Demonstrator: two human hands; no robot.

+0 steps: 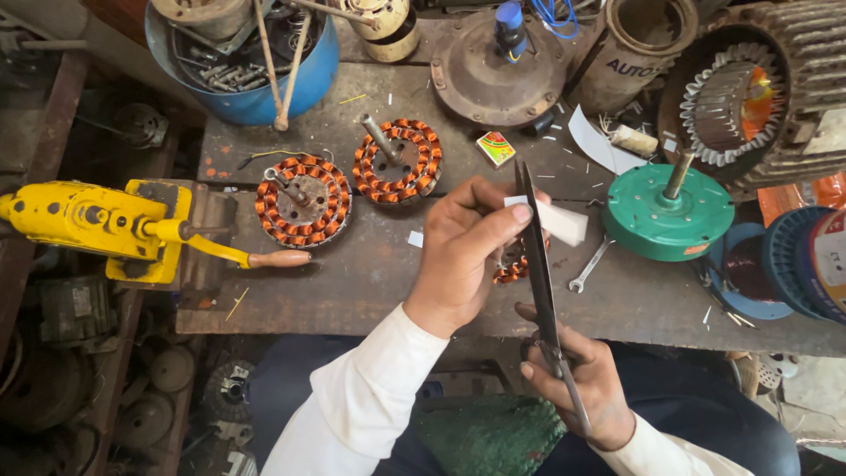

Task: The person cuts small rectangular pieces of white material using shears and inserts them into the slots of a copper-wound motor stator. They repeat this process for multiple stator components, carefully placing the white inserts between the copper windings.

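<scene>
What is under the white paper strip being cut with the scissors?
Below the white paper strip a copper-wound stator shows partly on the workbench; the left hand covers the rest.

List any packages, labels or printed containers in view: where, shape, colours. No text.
Small box: on the bench beside the dark round motor cover, flat, rectangular, green, red and yellow print.
Tin can: top right, cylindrical, tan, dark lettering on its side.
Reel: right edge, round, blue rim, white label face.
Paper strip: blank white, in the left hand, against scissors held by the right hand.
</scene>
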